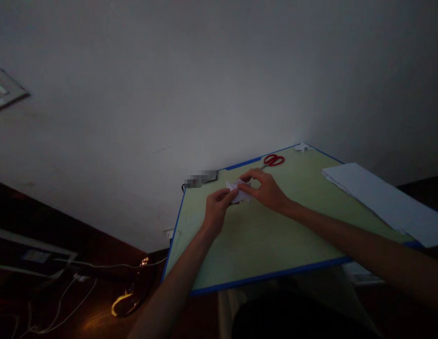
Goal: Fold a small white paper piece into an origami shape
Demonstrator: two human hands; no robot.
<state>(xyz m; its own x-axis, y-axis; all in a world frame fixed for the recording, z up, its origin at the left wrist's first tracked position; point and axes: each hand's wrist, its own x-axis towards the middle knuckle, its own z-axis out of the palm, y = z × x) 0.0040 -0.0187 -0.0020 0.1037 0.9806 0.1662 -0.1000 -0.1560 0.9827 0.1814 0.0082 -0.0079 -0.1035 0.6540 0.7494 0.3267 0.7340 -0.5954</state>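
A small piece of white folded paper (240, 193) lies on a pale green board with a blue edge (261, 235). My left hand (216, 209) pinches its left side with curled fingers. Over its right side, my right hand (266, 188) presses and pinches it with thumb and fingertips. Both hands are closed on the paper, near the back of the board. Red-handled scissors (273, 160) lie just beyond my right hand by the board's far edge.
A stack of white sheets (384, 200) overhangs the board's right side. A small crumpled paper scrap (302, 147) sits at the far corner. A grey wall stands close behind. Cables and a dark object with a glint (125, 301) lie on the dim floor at the left.
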